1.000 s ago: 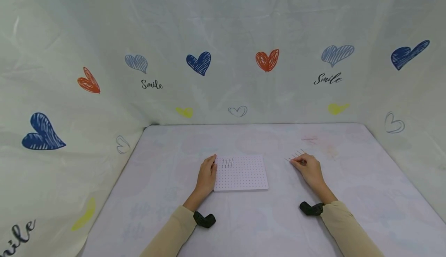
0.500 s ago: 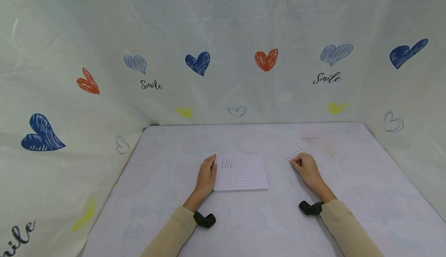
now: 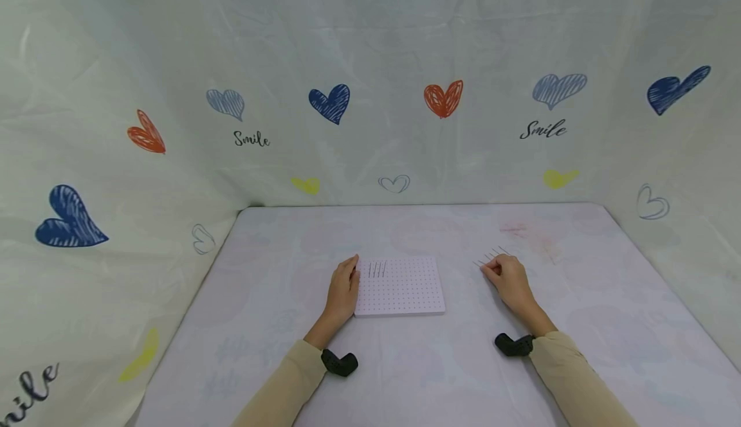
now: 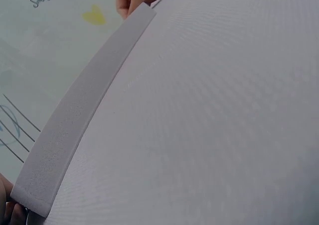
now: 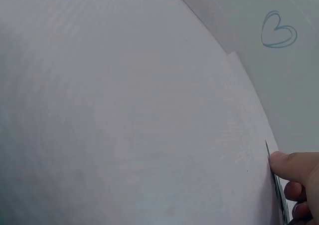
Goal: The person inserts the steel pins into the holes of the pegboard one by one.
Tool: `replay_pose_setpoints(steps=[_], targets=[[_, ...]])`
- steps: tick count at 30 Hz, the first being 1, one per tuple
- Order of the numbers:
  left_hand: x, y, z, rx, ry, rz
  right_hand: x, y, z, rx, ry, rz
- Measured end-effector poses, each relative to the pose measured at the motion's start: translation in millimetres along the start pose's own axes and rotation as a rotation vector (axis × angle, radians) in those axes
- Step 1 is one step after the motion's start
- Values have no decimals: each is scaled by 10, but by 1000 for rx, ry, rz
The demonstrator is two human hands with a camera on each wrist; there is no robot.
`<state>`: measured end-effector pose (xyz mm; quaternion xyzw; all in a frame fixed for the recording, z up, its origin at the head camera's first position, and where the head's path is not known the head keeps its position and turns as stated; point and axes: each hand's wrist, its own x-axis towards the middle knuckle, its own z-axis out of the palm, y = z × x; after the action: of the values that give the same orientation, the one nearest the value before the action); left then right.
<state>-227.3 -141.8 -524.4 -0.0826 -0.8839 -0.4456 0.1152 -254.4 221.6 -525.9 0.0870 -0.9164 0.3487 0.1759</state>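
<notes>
A white board with a grid of small holes (image 3: 413,295) lies flat on the table, and several thin dark needles (image 3: 377,270) stand in its upper left holes. Against its left edge rests my left hand (image 3: 343,292), fingers extended toward the far corner. My right hand (image 3: 512,282) is low over the table to the right of the board, its thumb and fingertips pinching at a thin metal needle (image 5: 267,148). Beside those fingertips more needles (image 3: 489,257) lie in a slanting row, partly hidden by the hand. In the left wrist view the standing needles (image 4: 22,112) rise above the board's side.
The pale table (image 3: 428,375) extends around the board on every side. A hanging sheet (image 3: 370,47) printed with hearts closes off the back and both sides. Black wrist cameras (image 3: 339,363) sit at both cuffs, just above the tabletop.
</notes>
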Motion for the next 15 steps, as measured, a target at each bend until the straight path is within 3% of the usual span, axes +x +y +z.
replay_pose_setpoints(steps=[15], targets=[[-2,-1,0,3,-3,-16,8,-37,21,11,-41,48]])
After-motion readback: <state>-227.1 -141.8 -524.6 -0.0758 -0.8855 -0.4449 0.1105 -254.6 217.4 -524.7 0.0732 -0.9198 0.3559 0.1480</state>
